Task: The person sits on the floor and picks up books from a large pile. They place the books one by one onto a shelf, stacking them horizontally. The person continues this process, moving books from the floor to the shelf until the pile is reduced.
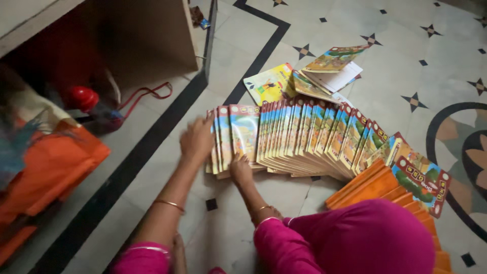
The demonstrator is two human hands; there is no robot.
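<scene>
- A long fanned row of thin, colourfully illustrated paper booklets (304, 137) lies overlapped on the pale patterned tile floor (395, 40), running from the middle of the view down toward the right edge.
- The left hand (197, 139) rests on the far left end of that row, its fingers curled down over the upper edge of the outermost booklets; the palm side is hidden, so I cannot tell whether it pinches one or merely presses on them.
- The right hand (240, 169) sits at the near edge of the same left end, fingers bent and touching the lower edges of the booklets; how firmly it holds them cannot be told.
- Both wrists carry thin gold bangles, and both arms end in bright pink sleeves.
- A loose heap of a few open, yellow-and-green picture booklets (309, 76) lies on the floor just beyond the row.
- A stack of orange-edged booklets (375, 187) lies at the row's right end, partly behind the pink cloth.
- To the left stands a wooden cabinet (152, 35), with a red round-topped object (81, 97) and an orange cloth bag (50, 167) beside it.
</scene>
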